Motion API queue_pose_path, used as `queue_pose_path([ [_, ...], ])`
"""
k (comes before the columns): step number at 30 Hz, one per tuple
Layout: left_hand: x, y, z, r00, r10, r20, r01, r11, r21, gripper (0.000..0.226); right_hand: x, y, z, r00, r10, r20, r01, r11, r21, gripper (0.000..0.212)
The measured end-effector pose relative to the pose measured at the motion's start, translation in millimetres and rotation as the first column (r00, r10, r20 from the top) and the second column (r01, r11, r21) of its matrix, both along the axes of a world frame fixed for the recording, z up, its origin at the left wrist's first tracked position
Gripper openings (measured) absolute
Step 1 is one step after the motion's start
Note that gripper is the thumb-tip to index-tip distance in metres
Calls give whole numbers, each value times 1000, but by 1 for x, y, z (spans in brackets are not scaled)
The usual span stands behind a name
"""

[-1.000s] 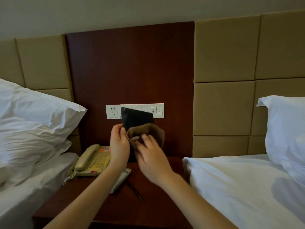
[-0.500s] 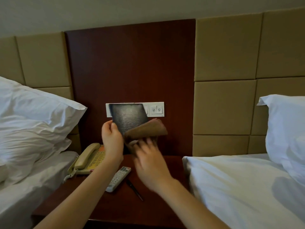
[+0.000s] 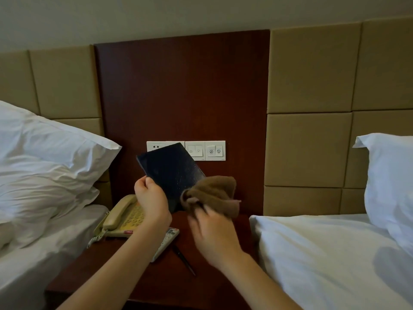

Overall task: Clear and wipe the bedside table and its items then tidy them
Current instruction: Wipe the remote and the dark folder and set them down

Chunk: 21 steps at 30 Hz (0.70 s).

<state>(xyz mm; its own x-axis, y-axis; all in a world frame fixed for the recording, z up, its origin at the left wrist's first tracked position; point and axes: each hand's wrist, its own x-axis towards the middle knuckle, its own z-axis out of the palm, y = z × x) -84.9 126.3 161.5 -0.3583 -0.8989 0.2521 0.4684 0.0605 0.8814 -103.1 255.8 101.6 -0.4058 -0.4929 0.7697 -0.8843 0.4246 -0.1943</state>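
Midway, at a guess. Left hand (image 3: 154, 201) gripping dark folder (image 3: 171, 173), raised above bedside table (image 3: 107, 271); right hand (image 3: 215, 237) clutching brown cloth (image 3: 214, 193) against its lower edge. Telephone (image 3: 120, 217), remote (image 3: 166, 242), pen (image 3: 184, 260) not yet cleared; tabletop unwiped, tidying left.

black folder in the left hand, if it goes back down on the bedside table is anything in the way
Partly. The telephone fills the table's back left, with the remote and a pen lying mid-table right under the black folder. The left hand would find bare bedside table only toward the front and right side.
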Motion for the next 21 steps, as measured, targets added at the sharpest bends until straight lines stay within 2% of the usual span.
queue_pose_path([
  [3,0,-3,-5,998,-16,59,15,999,28,34,26,-2,-1,990,135,37,-137,988,75,42],
  [5,2,-2,-8,998,-31,57,27,998,63,33,21,1,1,986,155,56,-158,986,56,43],
  [9,8,10,-12,998,-67,23,65,995,76,23,-3,7,3,981,108,160,-89,988,-125,21],
  [12,12,23,-15,994,-108,2,107,994,34,20,-10,3,13,963,54,265,2,978,-207,28],
  [13,14,25,-15,993,-115,8,115,993,1,20,-11,4,19,925,51,377,29,978,-204,34],
  [15,19,27,-15,992,-120,36,122,989,-87,19,-19,8,30,780,140,610,28,966,-257,43],
  [16,21,26,-15,991,-125,51,130,983,-131,19,-24,10,33,726,195,659,7,957,-290,42],
  [19,29,20,-16,981,-163,108,183,958,-219,20,-29,11,39,681,263,683,-30,942,-333,34],
  [21,34,19,-21,963,-226,149,257,936,-241,23,-32,9,46,672,281,685,2,925,-381,33],
])
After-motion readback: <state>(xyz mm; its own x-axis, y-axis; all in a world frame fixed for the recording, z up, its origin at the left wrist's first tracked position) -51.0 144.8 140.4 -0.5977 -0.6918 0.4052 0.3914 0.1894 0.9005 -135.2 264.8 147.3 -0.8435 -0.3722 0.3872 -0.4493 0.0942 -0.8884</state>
